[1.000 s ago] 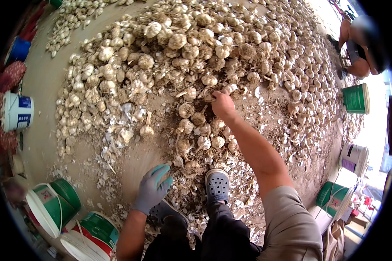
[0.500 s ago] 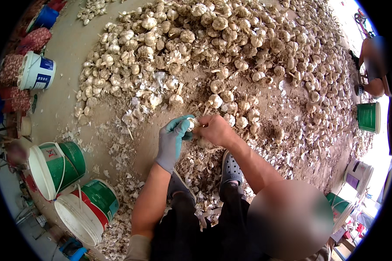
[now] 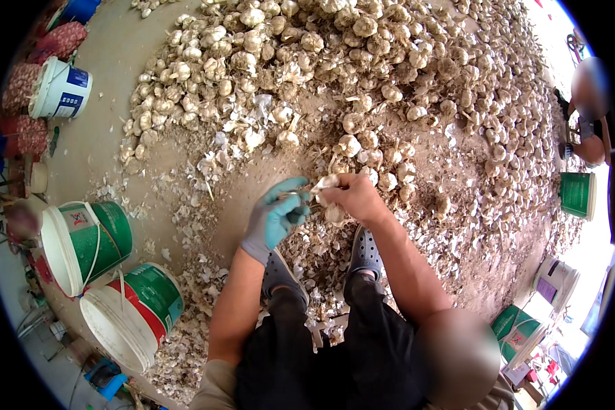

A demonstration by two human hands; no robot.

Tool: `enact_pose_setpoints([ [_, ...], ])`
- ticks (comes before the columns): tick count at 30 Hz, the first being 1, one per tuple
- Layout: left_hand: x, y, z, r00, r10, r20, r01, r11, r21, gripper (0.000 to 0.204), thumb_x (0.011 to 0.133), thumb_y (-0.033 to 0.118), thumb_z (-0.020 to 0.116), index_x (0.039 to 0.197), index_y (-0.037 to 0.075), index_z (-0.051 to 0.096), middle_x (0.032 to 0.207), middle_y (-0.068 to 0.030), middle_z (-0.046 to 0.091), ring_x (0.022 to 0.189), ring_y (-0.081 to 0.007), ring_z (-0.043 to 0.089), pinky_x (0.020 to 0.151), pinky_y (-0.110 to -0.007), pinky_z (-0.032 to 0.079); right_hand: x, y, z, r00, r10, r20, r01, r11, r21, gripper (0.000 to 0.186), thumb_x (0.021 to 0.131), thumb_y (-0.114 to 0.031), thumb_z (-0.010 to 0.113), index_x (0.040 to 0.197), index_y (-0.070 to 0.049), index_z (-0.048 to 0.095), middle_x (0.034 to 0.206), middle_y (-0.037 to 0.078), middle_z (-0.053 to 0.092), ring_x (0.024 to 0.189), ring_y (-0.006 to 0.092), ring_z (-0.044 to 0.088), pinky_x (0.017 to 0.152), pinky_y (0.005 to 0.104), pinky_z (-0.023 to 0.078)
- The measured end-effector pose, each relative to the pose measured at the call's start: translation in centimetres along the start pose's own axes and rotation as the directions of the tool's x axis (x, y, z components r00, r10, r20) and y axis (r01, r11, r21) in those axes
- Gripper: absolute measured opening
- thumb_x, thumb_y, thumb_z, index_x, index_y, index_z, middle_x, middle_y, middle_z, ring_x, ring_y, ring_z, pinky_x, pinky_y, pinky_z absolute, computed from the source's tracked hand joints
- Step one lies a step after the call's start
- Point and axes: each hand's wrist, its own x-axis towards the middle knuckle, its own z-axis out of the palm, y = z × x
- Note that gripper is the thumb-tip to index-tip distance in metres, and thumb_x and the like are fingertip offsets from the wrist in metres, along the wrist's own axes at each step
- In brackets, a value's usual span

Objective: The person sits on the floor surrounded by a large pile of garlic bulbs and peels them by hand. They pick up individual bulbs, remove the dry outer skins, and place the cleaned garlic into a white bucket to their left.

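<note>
- The bare right hand (image 3: 359, 199) pinches a garlic bulb (image 3: 326, 182) between thumb and fingers, seemingly by one side so the rest faces the other hand.
- Just left of that bulb, the gloved left hand (image 3: 272, 219) has its fingers half curled; from here I can't tell whether they pinch or touch anything.
- A loose cluster of bulbs (image 3: 348, 145) lies just beyond the right fingers, probably for easy reach, the big heap (image 3: 365, 27) farther out.
- Two buckets (image 3: 102, 238) sit left of the gloved fingers, perhaps to stay clear of the shoes (image 3: 367, 251).
</note>
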Motion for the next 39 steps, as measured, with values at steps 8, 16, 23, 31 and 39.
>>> enact_pose_setpoints([
  [8,-1.1,-1.2,0.6,0.988,-0.093,-0.124,0.096,0.995,0.021,0.058,0.096,0.043,0.059,0.13,-0.003,0.053,0.085,-0.007,0.069,0.074,-0.0151,0.067,0.062,-0.028,0.057,1.0,3.6,2.4,0.997,-0.073,-0.03,0.062,0.488,0.871,0.016,0.098,-0.006,0.056,0.113,0.0,0.056,0.1,0.01,0.065,0.087,0.019,0.065,0.075,0.0338,0.057],
  [16,-0.4,-1.1,0.4,0.967,-0.103,-0.232,0.133,0.984,0.118,0.051,0.096,0.036,0.062,0.134,0.004,0.053,0.107,-0.0034,0.064,0.089,-0.0128,0.065,0.071,-0.03,0.058,0.0,2.5,4.6,0.963,-0.27,0.007,0.249,0.898,0.363,0.03,0.096,-0.004,0.056,0.126,-0.003,0.059,0.091,0.003,0.064,0.071,0.0102,0.058,0.062,0.0256,0.049],
  [23,0.0,-2.5,0.9,0.972,0.137,-0.191,-0.11,0.983,0.148,0.048,0.092,0.022,0.069,0.131,-0.002,0.053,0.1,-0.0039,0.062,0.079,-0.0104,0.061,0.068,-0.026,0.055,0.7,3.6,4.8,0.916,-0.369,-0.158,0.369,0.929,-0.031,0.033,0.085,0.004,0.054,0.115,0.0,0.068,0.101,0.015,0.065,0.075,0.0158,0.064,0.065,0.0312,0.052],
  [31,-0.4,-1.9,1.1,0.963,0.098,-0.249,-0.085,0.994,0.064,0.036,0.091,0.016,0.069,0.124,0.006,0.057,0.111,-0.0064,0.066,0.085,-0.0148,0.063,0.069,-0.027,0.052,0.6,4.2,4.0,0.99,-0.081,0.116,-0.047,0.583,0.811,0.022,0.091,0.001,0.063,0.112,-0.001,0.067,0.086,0.01,0.069,0.064,0.0134,0.063,0.056,0.0281,0.052],
  [39,-0.9,-1.5,0.6,0.999,0.04,0.029,-0.034,0.983,-0.182,0.044,0.094,0.028,0.064,0.131,0.005,0.056,0.089,-0.0051,0.066,0.071,-0.013,0.062,0.059,-0.026,0.049,0.9,5.1,3.1,0.986,-0.08,0.146,-0.102,0.409,0.907,0.024,0.096,-0.005,0.058,0.119,-0.003,0.062,0.093,0.009,0.066,0.074,0.017,0.063,0.061,0.0309,0.054],
])
